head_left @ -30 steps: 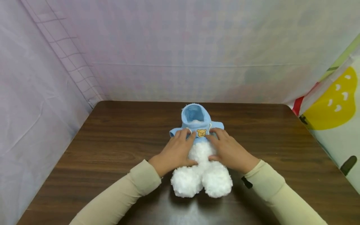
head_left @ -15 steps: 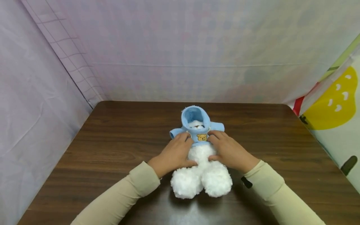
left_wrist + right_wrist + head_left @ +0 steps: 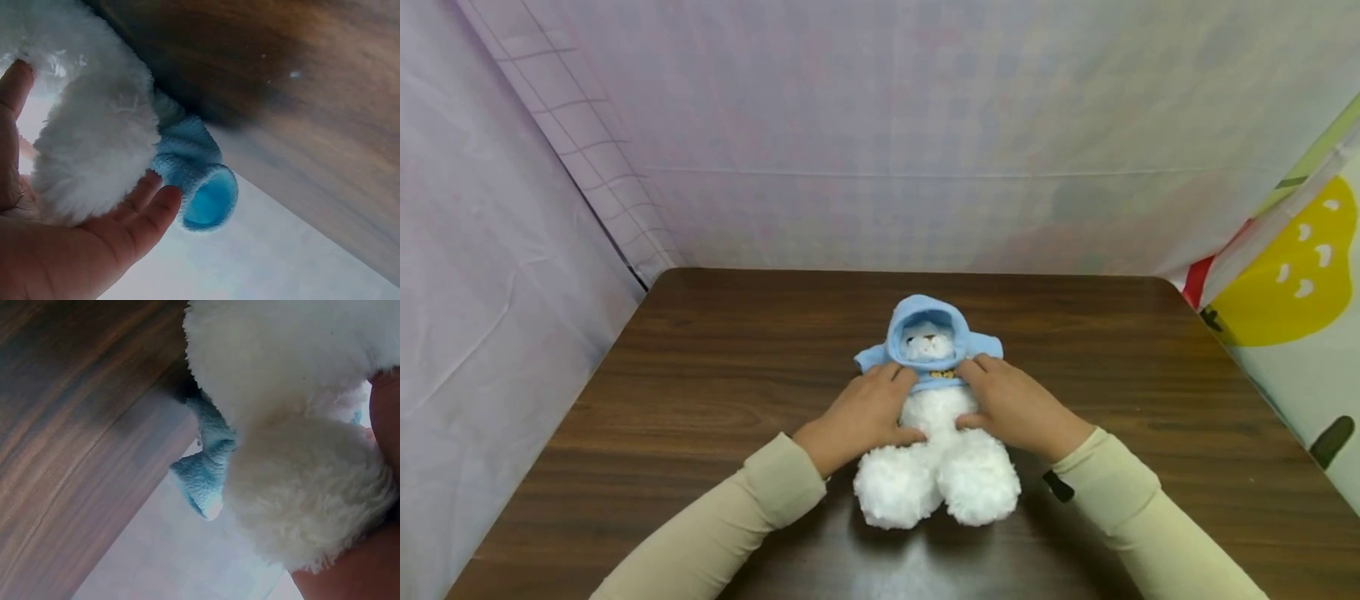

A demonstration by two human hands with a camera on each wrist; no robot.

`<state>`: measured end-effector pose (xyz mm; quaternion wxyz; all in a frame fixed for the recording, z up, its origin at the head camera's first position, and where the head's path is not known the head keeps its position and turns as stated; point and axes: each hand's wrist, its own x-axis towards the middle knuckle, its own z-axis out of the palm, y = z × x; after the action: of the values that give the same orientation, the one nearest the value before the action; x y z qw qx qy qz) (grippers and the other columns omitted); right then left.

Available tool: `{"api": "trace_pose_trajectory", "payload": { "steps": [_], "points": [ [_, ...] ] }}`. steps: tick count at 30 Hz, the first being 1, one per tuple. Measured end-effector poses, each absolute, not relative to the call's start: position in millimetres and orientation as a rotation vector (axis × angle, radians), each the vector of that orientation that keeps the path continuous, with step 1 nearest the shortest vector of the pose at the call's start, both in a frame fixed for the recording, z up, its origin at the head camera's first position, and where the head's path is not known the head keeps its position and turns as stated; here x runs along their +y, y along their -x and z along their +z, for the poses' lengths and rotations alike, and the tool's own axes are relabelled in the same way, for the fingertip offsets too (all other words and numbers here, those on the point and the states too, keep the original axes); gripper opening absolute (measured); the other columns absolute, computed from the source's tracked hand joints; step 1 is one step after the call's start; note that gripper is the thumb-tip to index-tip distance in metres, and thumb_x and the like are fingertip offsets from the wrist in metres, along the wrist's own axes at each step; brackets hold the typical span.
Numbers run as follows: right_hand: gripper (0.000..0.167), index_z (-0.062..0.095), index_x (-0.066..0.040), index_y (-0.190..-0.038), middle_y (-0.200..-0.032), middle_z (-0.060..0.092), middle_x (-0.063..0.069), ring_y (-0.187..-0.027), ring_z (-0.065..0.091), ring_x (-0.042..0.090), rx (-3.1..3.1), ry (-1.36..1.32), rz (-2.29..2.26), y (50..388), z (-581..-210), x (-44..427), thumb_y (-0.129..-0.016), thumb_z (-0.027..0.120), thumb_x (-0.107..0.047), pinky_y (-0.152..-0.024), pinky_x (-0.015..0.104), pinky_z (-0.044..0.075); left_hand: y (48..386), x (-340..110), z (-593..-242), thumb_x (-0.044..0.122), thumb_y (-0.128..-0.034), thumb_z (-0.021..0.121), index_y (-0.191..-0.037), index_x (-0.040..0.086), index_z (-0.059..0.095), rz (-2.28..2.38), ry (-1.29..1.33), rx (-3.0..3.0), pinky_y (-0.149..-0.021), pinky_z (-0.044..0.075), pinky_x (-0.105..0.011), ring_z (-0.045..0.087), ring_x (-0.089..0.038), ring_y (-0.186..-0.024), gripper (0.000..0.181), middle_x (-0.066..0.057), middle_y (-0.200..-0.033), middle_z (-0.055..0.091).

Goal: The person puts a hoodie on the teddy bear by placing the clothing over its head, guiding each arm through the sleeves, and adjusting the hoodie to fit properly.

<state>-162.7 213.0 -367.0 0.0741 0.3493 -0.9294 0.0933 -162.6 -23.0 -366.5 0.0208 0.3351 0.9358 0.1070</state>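
Observation:
A white plush toy (image 3: 938, 408) in a light blue hoodie (image 3: 917, 310) sits on the brown table, its two round feet toward me. Its face shows inside the raised hood, while a bear patch (image 3: 942, 374) on the chest is partly hidden. My left hand (image 3: 868, 408) grips the toy's left-hand side, thumb at its belly and fingers by the hoodie's hem. On the opposite side my right hand (image 3: 1015, 408) holds it the same way. White fur fills the space between thumb and fingers in the left wrist view, with a blue sleeve (image 3: 187, 147) beyond.
The wooden table (image 3: 715, 358) spreads out around the toy. A pale patterned cloth (image 3: 880, 150) hangs behind its far edge, and another white cloth (image 3: 497, 275) hangs at the left. Cloth with a yellow print (image 3: 1285, 283) is at the right.
The hood and head have tipped forward toward me, so the face now shows inside the hood. The bear patch has become partly covered. Both hands have hardly moved.

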Motion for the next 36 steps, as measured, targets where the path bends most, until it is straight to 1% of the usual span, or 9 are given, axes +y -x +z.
{"api": "trace_pose_trajectory", "payload": {
  "steps": [5, 9, 13, 17, 21, 25, 28, 30, 36],
  "points": [
    [0.057, 0.055, -0.004, -0.118, -0.101, 0.056, 0.009, -0.086, 0.057, 0.022, -2.814, -1.012, 0.349, 161, -370, 212, -0.079, 0.084, -0.034, -0.073, 0.04, 0.051, 162, -23, -366, 0.054, -0.0843, 0.074, -0.128, 0.007, 0.052, 0.299, -1.039, 2.91, -0.084, 0.05, -0.039, 0.056, -0.024, -0.104, 0.068, -0.009, -0.118, 0.055],
    [0.058, 0.053, -0.002, -0.121, -0.111, 0.057, 0.014, -0.097, 0.06, 0.029, -2.777, -0.986, 0.371, 155, -373, 211, -0.08, 0.084, -0.03, -0.08, 0.044, 0.052, 160, -24, -365, 0.052, -0.0844, 0.075, -0.129, 0.008, 0.052, 0.31, -1.058, 2.925, -0.085, 0.05, -0.039, 0.056, -0.024, -0.105, 0.067, -0.008, -0.12, 0.055],
    [0.06, 0.053, 0.0, -0.121, -0.118, 0.055, 0.018, -0.107, 0.057, 0.034, -2.705, -0.982, 0.304, 148, -374, 211, -0.08, 0.084, -0.031, -0.086, 0.049, 0.05, 156, -24, -363, 0.05, -0.0839, 0.077, -0.134, 0.008, 0.052, 0.344, -1.066, 2.942, -0.088, 0.049, -0.042, 0.055, -0.026, -0.109, 0.07, -0.009, -0.124, 0.054],
    [0.062, 0.053, 0.0, -0.123, -0.122, 0.054, 0.018, -0.112, 0.055, 0.036, -2.677, -0.963, 0.274, 144, -375, 212, -0.079, 0.084, -0.032, -0.089, 0.052, 0.048, 153, -23, -361, 0.047, -0.0841, 0.078, -0.142, 0.01, 0.049, 0.377, -1.12, 2.947, -0.09, 0.049, -0.043, 0.053, -0.027, -0.114, 0.074, -0.009, -0.129, 0.052],
    [0.071, 0.049, 0.0, -0.134, -0.13, 0.05, 0.021, -0.12, 0.051, 0.039, -2.693, -0.947, 0.27, 142, -374, 213, -0.081, 0.083, -0.032, -0.091, 0.055, 0.047, 151, -23, -361, 0.041, -0.0858, 0.078, -0.148, 0.011, 0.044, 0.425, -1.222, 2.915, -0.09, 0.049, -0.039, 0.052, -0.024, -0.116, 0.077, -0.01, -0.132, 0.048],
    [0.08, 0.044, -0.001, -0.144, -0.138, 0.044, 0.024, -0.126, 0.047, 0.041, -2.713, -0.956, 0.231, 141, -373, 213, -0.082, 0.082, -0.033, -0.091, 0.057, 0.047, 150, -23, -361, 0.042, -0.0862, 0.077, -0.15, 0.011, 0.041, 0.403, -1.244, 2.923, -0.094, 0.048, -0.042, 0.05, -0.026, -0.122, 0.08, -0.012, -0.138, 0.046],
    [0.077, 0.048, -0.001, -0.143, -0.136, 0.046, 0.023, -0.124, 0.048, 0.04, -2.707, -0.972, 0.183, 142, -371, 212, -0.082, 0.082, -0.034, -0.089, 0.056, 0.048, 149, -23, -360, 0.044, -0.0866, 0.076, -0.151, 0.01, 0.04, 0.346, -1.231, 2.938, -0.098, 0.046, -0.045, 0.047, -0.028, -0.128, 0.081, -0.014, -0.143, 0.043],
    [0.073, 0.052, 0.0, -0.138, -0.133, 0.048, 0.023, -0.122, 0.049, 0.039, -2.693, -0.982, 0.172, 142, -371, 211, -0.081, 0.083, -0.033, -0.087, 0.055, 0.049, 149, -22, -360, 0.045, -0.0875, 0.075, -0.151, 0.01, 0.04, 0.303, -1.234, 2.943, -0.098, 0.046, -0.045, 0.047, -0.028, -0.129, 0.081, -0.013, -0.144, 0.044],
    [0.068, 0.054, 0.003, -0.128, -0.128, 0.05, 0.024, -0.118, 0.051, 0.04, -2.659, -0.987, 0.198, 144, -373, 211, -0.078, 0.084, -0.032, -0.086, 0.055, 0.049, 148, -22, -359, 0.046, -0.0889, 0.073, -0.15, 0.009, 0.042, 0.222, -1.282, 2.946, -0.092, 0.049, -0.041, 0.052, -0.025, -0.119, 0.077, -0.01, -0.135, 0.05]
  ]
}}
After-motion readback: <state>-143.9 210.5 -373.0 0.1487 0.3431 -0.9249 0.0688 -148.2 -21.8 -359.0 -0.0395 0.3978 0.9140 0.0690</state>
